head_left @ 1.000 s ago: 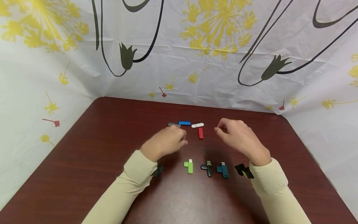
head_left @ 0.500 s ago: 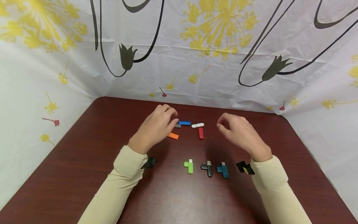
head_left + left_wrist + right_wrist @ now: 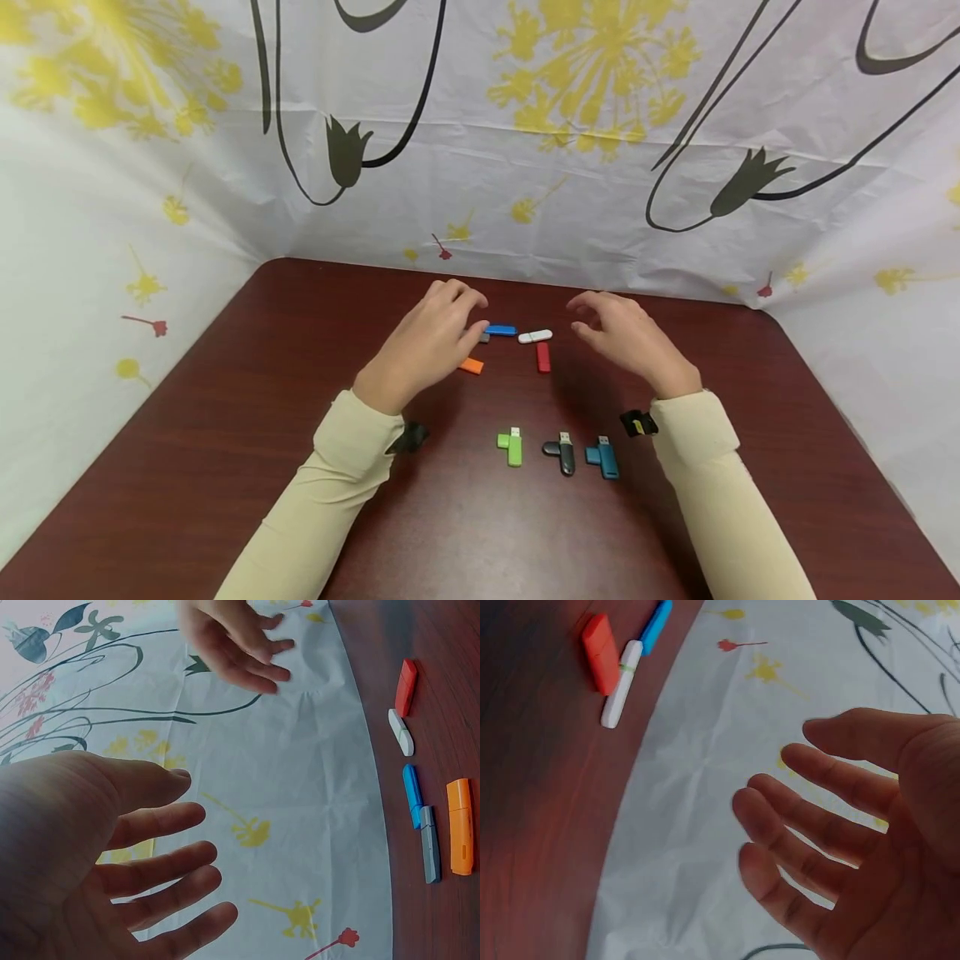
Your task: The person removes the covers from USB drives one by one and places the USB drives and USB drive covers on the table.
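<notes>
My left hand (image 3: 423, 346) hovers with spread fingers over the left end of a loose group of USB flash drives, partly hiding the orange flash drive (image 3: 471, 365) and the grey flash drive (image 3: 429, 844). Beyond its fingertips lie the blue flash drive (image 3: 501, 331), the white flash drive (image 3: 535, 337) and the red flash drive (image 3: 543, 357). To the right of these, my right hand (image 3: 633, 342) is held in the air, its fingers loosely bent. In the wrist views both palms show nothing in them.
Nearer on the dark red-brown table (image 3: 247, 433) a row holds a green flash drive (image 3: 513, 447), a black flash drive (image 3: 566, 454) and a teal flash drive (image 3: 606, 458), their metal plugs showing. A white patterned sheet (image 3: 420, 217) hangs behind and at both sides.
My left hand has lifted away to the left and its fingers have spread, uncovering part of the orange flash drive. My right hand has shifted slightly left. The drives lie where they were.
</notes>
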`<act>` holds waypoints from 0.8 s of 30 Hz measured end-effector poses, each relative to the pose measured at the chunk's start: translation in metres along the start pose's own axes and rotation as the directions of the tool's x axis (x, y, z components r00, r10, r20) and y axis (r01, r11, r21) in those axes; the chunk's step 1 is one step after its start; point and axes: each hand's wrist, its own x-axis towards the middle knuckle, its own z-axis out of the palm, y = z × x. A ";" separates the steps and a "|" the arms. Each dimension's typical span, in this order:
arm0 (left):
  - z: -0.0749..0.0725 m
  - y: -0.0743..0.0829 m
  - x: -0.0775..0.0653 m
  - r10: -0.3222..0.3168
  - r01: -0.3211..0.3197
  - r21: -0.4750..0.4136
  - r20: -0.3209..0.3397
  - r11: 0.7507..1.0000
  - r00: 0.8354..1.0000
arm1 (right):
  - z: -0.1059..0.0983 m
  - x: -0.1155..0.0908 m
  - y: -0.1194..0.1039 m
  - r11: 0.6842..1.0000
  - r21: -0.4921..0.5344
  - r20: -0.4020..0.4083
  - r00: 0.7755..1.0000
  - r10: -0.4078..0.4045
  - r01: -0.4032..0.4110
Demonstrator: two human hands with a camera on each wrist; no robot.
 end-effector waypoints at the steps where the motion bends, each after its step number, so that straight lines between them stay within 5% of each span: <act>1: 0.000 0.000 0.000 -0.001 0.001 0.001 0.003 1.000 1.000 | 0.003 0.003 0.002 1.000 -0.006 0.016 1.000 -0.011 0.011; 14: 0.007 0.004 -0.002 0.024 -0.024 0.002 0.030 1.000 0.999 | 0.044 0.016 0.019 0.985 -0.061 0.224 0.964 -0.146 0.164; 24: 0.008 0.005 -0.002 0.039 -0.040 0.005 0.044 0.999 0.998 | 0.056 0.022 0.023 0.965 -0.026 0.287 0.927 -0.242 0.260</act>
